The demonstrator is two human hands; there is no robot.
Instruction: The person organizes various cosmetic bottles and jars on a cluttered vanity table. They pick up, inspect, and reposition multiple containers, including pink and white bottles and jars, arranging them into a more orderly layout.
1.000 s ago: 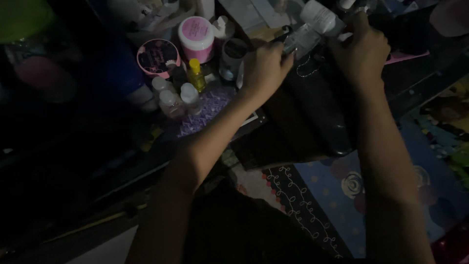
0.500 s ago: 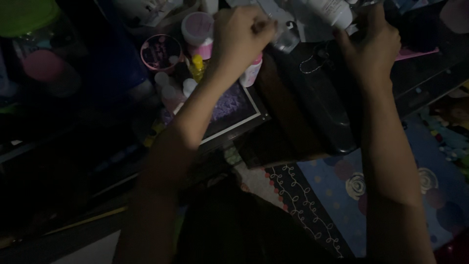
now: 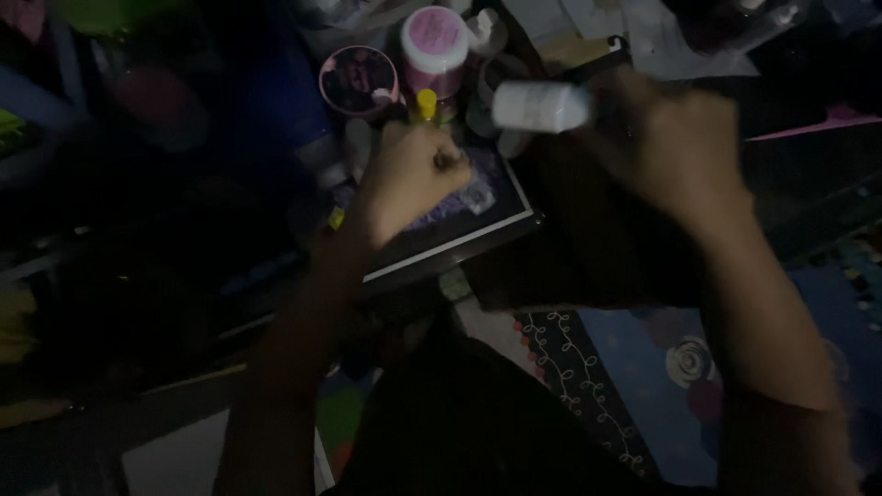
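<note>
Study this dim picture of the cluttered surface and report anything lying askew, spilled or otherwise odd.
Only one thing: the white bottle lies sideways in the air, gripped by the right hand, while the pink-lidded jar and yellow-capped bottle stand upright. No spill shows, though darkness and blur hide much.

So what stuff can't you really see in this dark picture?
- Head view: what the left hand grips; its closed fingers hide it.
- Right hand: motion blur smears the fingers, so its grip on the white bottle is unclear.
- Pink-lidded jar: its lid print is too blurred to read.
- Left side: darkness swallows the shapes there.
</note>
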